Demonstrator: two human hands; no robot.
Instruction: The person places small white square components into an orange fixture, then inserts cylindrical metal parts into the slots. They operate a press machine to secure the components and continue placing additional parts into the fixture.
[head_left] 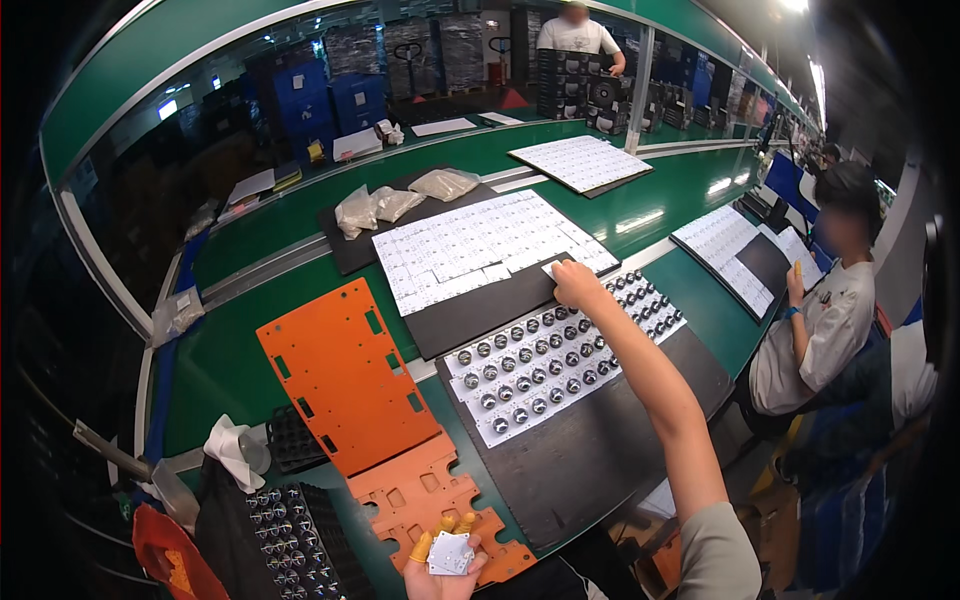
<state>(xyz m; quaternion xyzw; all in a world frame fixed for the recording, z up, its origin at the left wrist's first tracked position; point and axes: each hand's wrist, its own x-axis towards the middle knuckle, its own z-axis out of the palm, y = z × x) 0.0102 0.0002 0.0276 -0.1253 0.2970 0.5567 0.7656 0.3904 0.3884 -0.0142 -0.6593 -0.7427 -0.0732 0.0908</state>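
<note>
My left hand (435,582), with yellow finger cots, is closed around a small white circuit board (451,553) above the lower end of an orange fixture plate (425,485). My right arm stretches far forward. There, my right hand (577,286) pinches a small white board (551,268) at the near edge of a large array of white boards (480,245). That array lies on a black foam mat (460,325). Under my right forearm are rows of boards carrying round, shiny dark lens parts (540,372); the arm hides some of them.
An orange plate with cutouts (340,370) lies left of centre. A black tray of lens parts (290,540) and an orange bin (175,555) stand lower left. Plastic bags (398,203) lie behind the array. A co-worker (825,310) sits at right; another person (580,38) stands behind black boxes.
</note>
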